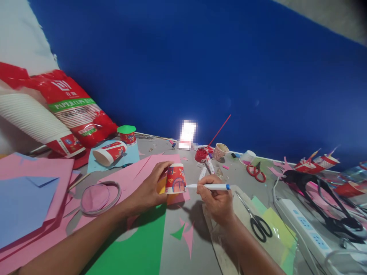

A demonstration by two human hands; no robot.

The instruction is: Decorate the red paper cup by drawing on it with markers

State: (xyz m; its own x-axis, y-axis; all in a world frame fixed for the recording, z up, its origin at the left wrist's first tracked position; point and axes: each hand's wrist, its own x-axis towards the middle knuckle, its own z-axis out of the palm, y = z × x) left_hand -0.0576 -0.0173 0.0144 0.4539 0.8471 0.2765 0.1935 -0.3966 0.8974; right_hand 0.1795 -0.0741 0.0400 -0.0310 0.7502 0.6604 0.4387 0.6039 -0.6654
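An upside-down red paper cup [175,178] is held at the centre, its wider rim facing down. My left hand [153,185] grips it from the left, fingers behind and thumb low on the side. Blue arched lines show on the lower front of the cup. My right hand [216,196] is closed on a white marker [216,186] with a blue end, which lies level. The marker's tip points left and is at the cup's lower right edge; whether it touches cannot be told.
Scissors with black handles [260,228] lie right of my right arm, near a white power strip [306,229]. Pink paper [129,179] and green paper [137,244] spread at left. A red cup bag [77,107] stands behind. Red scissors [256,173] lie at back right.
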